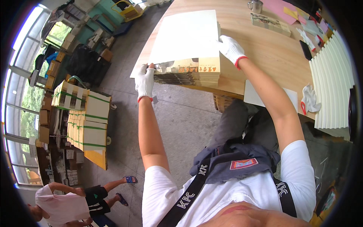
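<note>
A worker in white gloves with red cuffs is handling a large cream sheet (189, 36) atop a stack of printed booklets (193, 73) at the near edge of a wooden table (264, 49). The left hand (145, 81) is pinching the sheet's near left corner, fingers closed on the paper's edge, just beside the stack's left end. The right hand (231, 48) is resting at the sheet's right edge, fingers curled onto it; whether they are gripping or only pressing cannot be told. The sheet is lying flat between the two hands, covering most of the stack, whose top cover is showing as a tan band with small red and dark print along the near side.

Farther along the table a flat rectangular packet (270, 23) with a patterned tan face is lying near a metal cup (256, 5), with pink paper (280, 9) beyond. At the right, a fanned row of white sheets (332, 79) is standing beside a spare glove (311, 99).

On the floor to the left, bundles (85, 117) of cream and yellow paper bound with green straps are stacked near cardboard boxes (51, 70) by the windows. Another person (72, 202) in a pink shirt is crouching at the lower left.
</note>
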A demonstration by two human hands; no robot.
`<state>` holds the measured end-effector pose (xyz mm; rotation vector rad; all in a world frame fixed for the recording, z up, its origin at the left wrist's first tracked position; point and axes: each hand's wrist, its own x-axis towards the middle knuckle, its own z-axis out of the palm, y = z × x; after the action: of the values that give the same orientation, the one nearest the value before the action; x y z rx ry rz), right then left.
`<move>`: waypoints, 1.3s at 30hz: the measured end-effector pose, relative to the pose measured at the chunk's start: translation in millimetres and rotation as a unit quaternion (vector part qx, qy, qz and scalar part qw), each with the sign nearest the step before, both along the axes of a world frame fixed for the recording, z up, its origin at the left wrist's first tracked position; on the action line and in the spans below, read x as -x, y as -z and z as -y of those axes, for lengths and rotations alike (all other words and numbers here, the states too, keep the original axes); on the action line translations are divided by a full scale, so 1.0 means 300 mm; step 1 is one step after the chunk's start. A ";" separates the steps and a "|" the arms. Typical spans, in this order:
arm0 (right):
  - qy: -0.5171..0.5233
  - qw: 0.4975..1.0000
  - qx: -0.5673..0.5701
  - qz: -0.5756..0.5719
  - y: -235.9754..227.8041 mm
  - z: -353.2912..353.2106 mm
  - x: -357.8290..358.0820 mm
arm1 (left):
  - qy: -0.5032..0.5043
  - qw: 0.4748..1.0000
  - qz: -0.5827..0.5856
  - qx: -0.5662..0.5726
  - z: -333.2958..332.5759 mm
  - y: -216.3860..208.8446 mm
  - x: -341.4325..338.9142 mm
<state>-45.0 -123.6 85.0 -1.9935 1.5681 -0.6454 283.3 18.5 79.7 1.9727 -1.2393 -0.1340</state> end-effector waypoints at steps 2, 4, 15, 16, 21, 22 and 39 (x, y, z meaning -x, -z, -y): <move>0.000 1.000 -0.005 -0.009 0.004 0.013 0.011 | -0.014 0.999 -0.030 0.024 0.012 0.018 0.024; -0.001 1.000 -0.010 -0.011 -0.006 0.010 0.004 | -0.023 0.999 -0.033 0.031 0.017 0.019 0.029; -0.040 0.990 0.077 0.111 -0.027 -0.076 0.134 | 0.117 0.992 -0.002 -0.039 0.029 -0.060 -0.059; -0.033 0.987 0.100 0.124 -0.015 -0.107 0.195 | 0.109 0.990 0.062 -0.061 0.051 -0.074 -0.069; 0.018 0.991 0.133 0.001 0.015 -0.446 0.579 | 0.103 0.962 0.246 0.051 0.119 -0.181 0.183; 0.065 0.980 0.186 -0.023 0.070 -0.481 0.694 | 0.175 0.960 0.194 0.099 0.152 -0.194 0.303; 0.119 0.905 0.301 -0.275 0.200 -0.639 1.304 | 0.657 0.705 0.155 0.217 -0.006 -0.618 2.118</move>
<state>-436.0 68.1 25.1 -2.6270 2.1662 -0.7747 -352.1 20.2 265.0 0.3913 -2.4199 -0.1794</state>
